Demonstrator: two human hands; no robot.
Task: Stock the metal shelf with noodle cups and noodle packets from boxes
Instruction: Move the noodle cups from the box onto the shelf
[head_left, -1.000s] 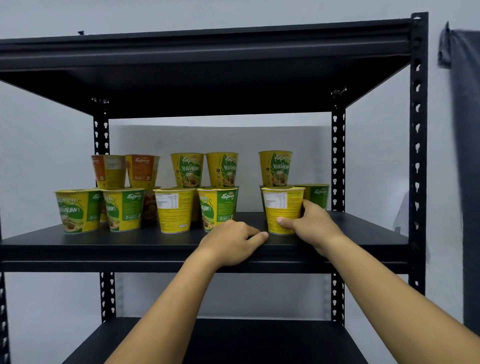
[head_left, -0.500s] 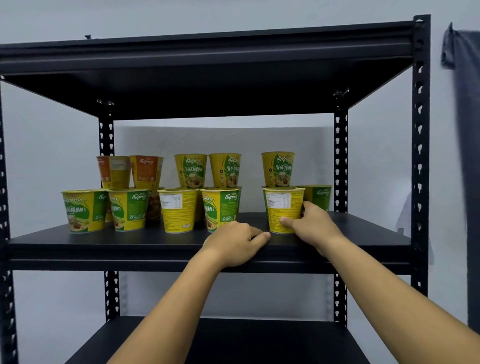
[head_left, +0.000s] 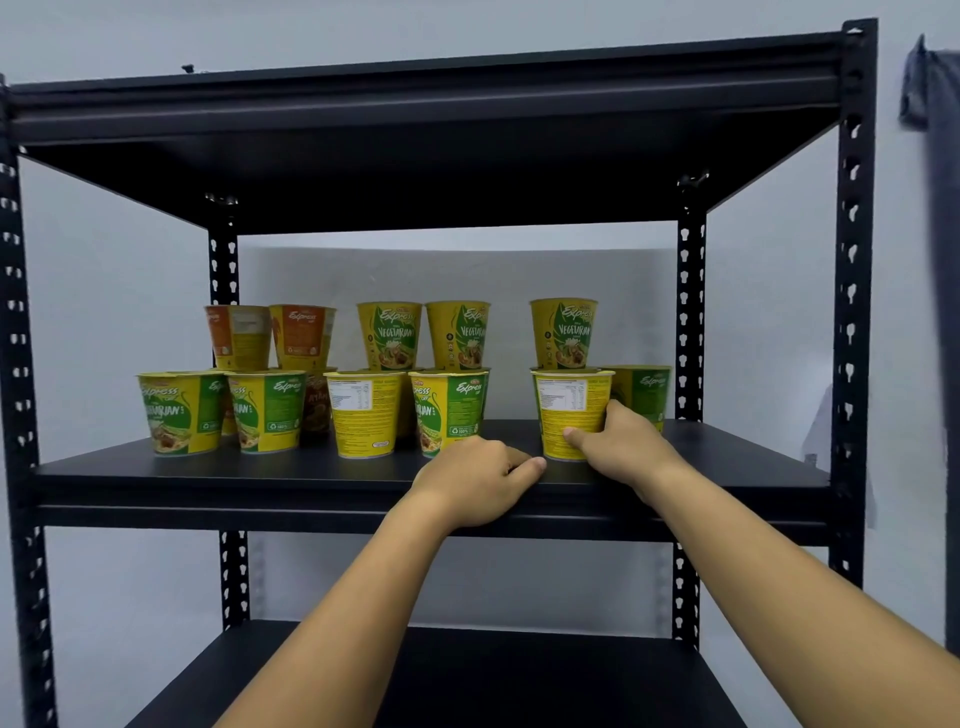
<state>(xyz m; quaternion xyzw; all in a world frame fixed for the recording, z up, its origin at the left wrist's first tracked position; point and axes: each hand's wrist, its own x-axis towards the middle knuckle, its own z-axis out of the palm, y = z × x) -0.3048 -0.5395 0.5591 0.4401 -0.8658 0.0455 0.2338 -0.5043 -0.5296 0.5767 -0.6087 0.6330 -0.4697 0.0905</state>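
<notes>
At the metal shelf (head_left: 208, 470), our R hand (head_left: 623, 441) grips a yellow noodle cup (head_left: 569, 410) that stands upright near the middle board's front edge. The thumb lies across its label side and the fingers (head_left: 621, 410) curl round its right flank. Our L hand (head_left: 475, 478) rests on the front lip just left of that cup, curled in and holding nothing, w/ the thumb tip close to the cup's base. Four front-row cups (head_left: 363, 413) stand to the left, w/ stacked cups (head_left: 389, 335) behind. A green cup (head_left: 644, 389) sits just behind our R hand. Open board runs from there to the right posts (head_left: 852, 312).
</notes>
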